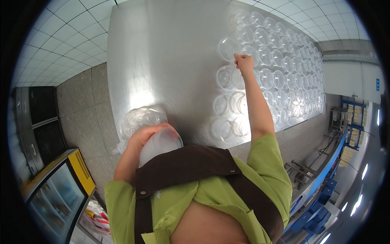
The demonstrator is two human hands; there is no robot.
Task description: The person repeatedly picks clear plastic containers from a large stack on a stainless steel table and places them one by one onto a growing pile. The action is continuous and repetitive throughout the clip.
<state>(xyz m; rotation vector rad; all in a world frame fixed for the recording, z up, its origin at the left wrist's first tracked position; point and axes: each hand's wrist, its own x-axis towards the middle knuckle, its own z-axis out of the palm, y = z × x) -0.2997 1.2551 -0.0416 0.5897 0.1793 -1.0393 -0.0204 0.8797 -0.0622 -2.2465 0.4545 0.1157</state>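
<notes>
My right hand reaches far across the steel table, its fingers closed in a pinch at the rim of a transparent round plastic bowl. That bowl is at the near-left edge of many like it, set out in rows. Close to my body, my left hand is wrapped round a nested stack of translucent plastic bowls. The apron hides the stack's lower part. Crumpled clear plastic wrapping lies on the table just beyond my left hand.
The shiny steel table stretches away in front of me. A yellow-framed glass-door fridge stands at the lower left, with dark cabinets beyond it. To the right are a blue-edged conveyor-like frame and blue crates.
</notes>
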